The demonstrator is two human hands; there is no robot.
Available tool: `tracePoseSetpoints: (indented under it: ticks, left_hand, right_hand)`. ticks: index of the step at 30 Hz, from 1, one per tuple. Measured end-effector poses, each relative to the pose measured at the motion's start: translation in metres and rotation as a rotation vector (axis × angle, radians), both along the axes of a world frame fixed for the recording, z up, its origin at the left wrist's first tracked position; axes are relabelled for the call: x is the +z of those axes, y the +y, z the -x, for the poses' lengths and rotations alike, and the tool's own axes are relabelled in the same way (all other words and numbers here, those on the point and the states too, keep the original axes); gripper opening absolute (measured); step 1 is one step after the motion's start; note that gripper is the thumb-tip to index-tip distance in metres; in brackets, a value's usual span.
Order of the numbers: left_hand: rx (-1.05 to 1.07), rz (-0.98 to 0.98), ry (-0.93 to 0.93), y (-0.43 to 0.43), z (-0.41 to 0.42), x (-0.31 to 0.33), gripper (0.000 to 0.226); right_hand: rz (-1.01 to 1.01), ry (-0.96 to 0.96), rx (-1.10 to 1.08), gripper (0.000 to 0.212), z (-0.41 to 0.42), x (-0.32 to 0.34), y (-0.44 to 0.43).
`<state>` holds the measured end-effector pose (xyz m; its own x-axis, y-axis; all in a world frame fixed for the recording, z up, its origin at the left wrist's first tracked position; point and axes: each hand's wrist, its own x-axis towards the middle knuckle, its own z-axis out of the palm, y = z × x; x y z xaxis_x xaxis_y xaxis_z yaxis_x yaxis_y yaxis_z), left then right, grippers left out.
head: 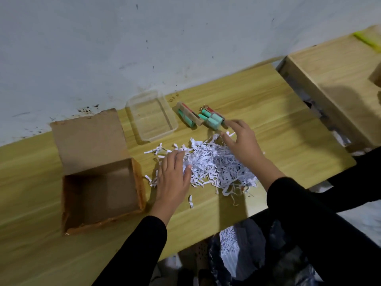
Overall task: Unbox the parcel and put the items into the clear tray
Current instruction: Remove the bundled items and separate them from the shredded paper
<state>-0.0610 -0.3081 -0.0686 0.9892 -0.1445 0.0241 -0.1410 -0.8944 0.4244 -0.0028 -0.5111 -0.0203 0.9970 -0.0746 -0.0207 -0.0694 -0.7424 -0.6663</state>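
An open cardboard box stands empty at the left, its flap folded back toward the wall. Behind the middle of the table lies the clear tray, with nothing in it. To its right lie two bundles of teal cylinders, each banded with brown card. A heap of white shredded paper covers the table in front of them. My left hand rests flat on the heap's left edge, fingers spread. My right hand lies on the heap's far right side, fingers apart, close to the right bundle.
A black bin bag with shredded paper in it stands below the table's front edge. A second wooden table stands to the right across a gap, with a yellow-green object on it. The wall runs along the far table edge.
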Motion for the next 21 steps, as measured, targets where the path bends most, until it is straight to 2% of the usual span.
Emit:
tracePoseSetpoints:
  ticks: [4, 8, 12, 15, 19, 21]
  left_hand:
    - [0.067, -0.095, -0.126, 0.005, 0.005, 0.005, 0.045]
    - [0.116, -0.164, -0.157, 0.015, 0.012, 0.0, 0.05]
    - [0.173, -0.195, -0.049, 0.015, 0.016, -0.008, 0.074]
    - [0.193, -0.184, 0.051, 0.017, 0.012, -0.015, 0.092]
    - [0.107, -0.173, 0.114, 0.017, -0.003, -0.017, 0.102]
    - [0.02, -0.18, 0.134, 0.012, -0.009, -0.017, 0.099]
  right_hand:
    - [0.031, -0.022, 0.066, 0.052, 0.047, 0.003, -0.014]
    - [0.2, -0.017, 0.182, 0.081, 0.076, -0.005, -0.031]
    - [0.347, 0.053, 0.216, 0.11, 0.083, -0.023, -0.048]
    - [0.406, 0.12, 0.219, 0.123, 0.078, -0.031, -0.055]
    - [0.418, 0.176, 0.282, 0.133, 0.06, -0.04, -0.056]
    - [0.395, 0.186, 0.337, 0.135, 0.051, -0.041, -0.051]
